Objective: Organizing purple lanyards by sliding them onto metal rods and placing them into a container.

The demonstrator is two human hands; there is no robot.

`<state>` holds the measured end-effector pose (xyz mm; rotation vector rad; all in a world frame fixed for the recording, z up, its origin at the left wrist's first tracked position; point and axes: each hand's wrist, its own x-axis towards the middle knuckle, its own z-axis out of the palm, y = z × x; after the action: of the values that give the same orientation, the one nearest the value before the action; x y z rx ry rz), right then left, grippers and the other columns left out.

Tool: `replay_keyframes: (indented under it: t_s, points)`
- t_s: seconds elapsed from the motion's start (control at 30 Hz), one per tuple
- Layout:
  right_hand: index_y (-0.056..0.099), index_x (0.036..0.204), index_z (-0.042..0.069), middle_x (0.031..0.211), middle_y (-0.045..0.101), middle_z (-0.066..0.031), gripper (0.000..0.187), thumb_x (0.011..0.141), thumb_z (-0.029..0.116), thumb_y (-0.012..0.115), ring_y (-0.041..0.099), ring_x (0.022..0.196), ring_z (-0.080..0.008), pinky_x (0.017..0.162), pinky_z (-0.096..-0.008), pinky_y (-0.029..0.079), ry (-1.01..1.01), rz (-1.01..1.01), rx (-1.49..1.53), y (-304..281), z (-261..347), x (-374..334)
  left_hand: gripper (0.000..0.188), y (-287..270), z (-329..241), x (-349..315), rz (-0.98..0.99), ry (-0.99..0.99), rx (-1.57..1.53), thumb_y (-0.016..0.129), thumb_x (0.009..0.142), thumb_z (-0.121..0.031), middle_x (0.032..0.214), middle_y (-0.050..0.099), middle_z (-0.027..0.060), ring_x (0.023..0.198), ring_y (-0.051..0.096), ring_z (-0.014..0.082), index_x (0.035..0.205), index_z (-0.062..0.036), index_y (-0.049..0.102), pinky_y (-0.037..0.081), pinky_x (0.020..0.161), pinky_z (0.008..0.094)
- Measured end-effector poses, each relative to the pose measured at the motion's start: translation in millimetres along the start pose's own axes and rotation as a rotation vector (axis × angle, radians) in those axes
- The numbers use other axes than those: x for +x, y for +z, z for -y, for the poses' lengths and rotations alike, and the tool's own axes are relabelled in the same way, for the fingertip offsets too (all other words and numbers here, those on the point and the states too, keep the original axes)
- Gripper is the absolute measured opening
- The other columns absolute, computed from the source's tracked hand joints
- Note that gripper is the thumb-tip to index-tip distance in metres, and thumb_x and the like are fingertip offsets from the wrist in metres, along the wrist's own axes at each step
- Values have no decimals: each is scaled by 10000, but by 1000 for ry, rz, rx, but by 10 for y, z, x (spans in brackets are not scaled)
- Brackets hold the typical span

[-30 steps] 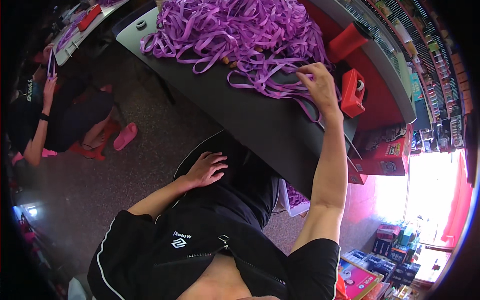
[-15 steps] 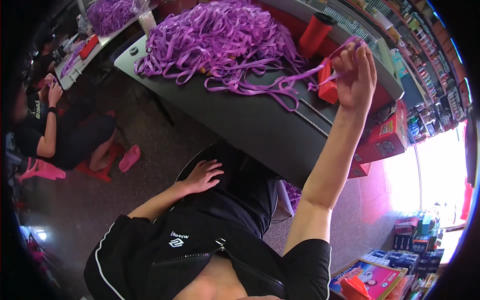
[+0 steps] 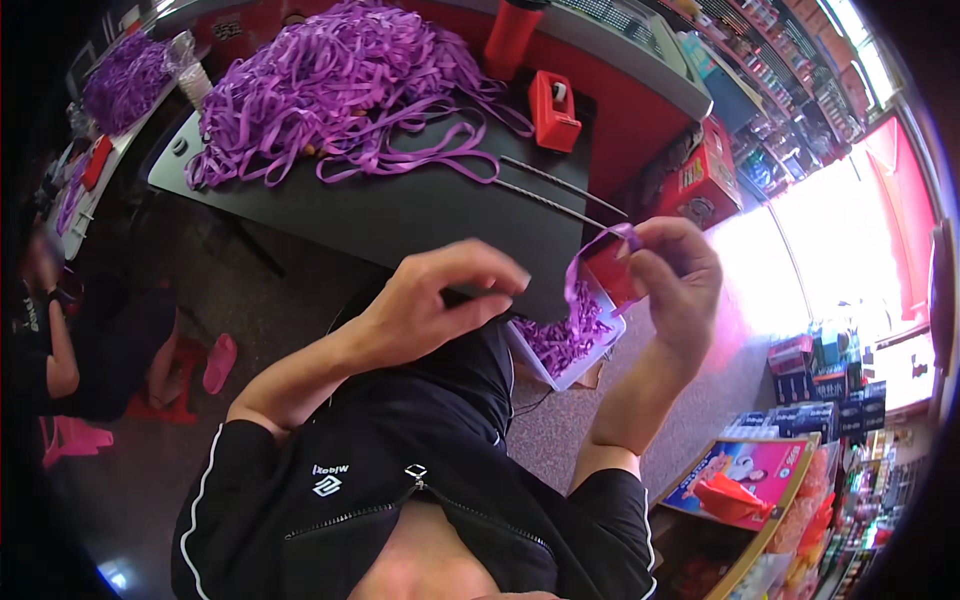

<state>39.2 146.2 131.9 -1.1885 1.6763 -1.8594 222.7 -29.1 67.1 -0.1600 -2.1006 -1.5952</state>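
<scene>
My right hand (image 3: 685,285) is closed, its thumb and fingers pinching a purple ribbon (image 3: 574,280) that hangs down in a loose curve toward my left. My left hand (image 3: 425,300) is raised near the table's front edge, slightly blurred, its thumb and fingers apart with nothing between them. On the dark table (image 3: 330,225) lies a large tangled pile of purple ribbons (image 3: 340,90), with some loops trailing to the right. Below the hanging ribbon, a pale bin (image 3: 559,385) holds more purple ribbon.
Two thin metal rods (image 3: 550,204) stick out past the table's right end. A red tape dispenser (image 3: 556,115) and a red cylinder (image 3: 513,40) stand behind them. At left, another person (image 3: 60,345) sits by a second table with purple ribbons (image 3: 125,85). Stacked boxes (image 3: 810,375) stand at right.
My right hand has come down and nearer from above the tape dispenser, bringing the ribbon off the pile. My left hand has lifted from my lap toward it. The view has shifted right.
</scene>
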Motion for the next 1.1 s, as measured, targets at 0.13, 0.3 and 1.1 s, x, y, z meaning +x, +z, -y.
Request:
replay_keyframes:
  t_s: [0.13,0.3,1.1]
  points:
    - [630,956,-31,800,653,-43,194,771,-41,687,548,634,-38,565,-169,425,94,-14,-18,64,-106,-253,394,268,-98,369,-118,48,-177,658,811,-14,1115,598,66,1078,543,158,1188,-15,543,394,949,298]
    - [629,960,-41,784,644,-33,192,777,-30,686,548,629,-44,571,-172,425,128,-103,24,-145,-276,-497,334,397,71,608,144,-173,-215,667,818,-58,954,652,43,919,602,110,1135,-15,570,460,839,262]
    - [661,953,-20,829,675,-55,142,827,46,666,615,739,-84,664,-203,472,46,-515,24,-1163,-2189,387,162,1038,1780,2736,343,166,530,645,752,-118,902,639,131,890,627,277,891,-56,702,484,804,354]
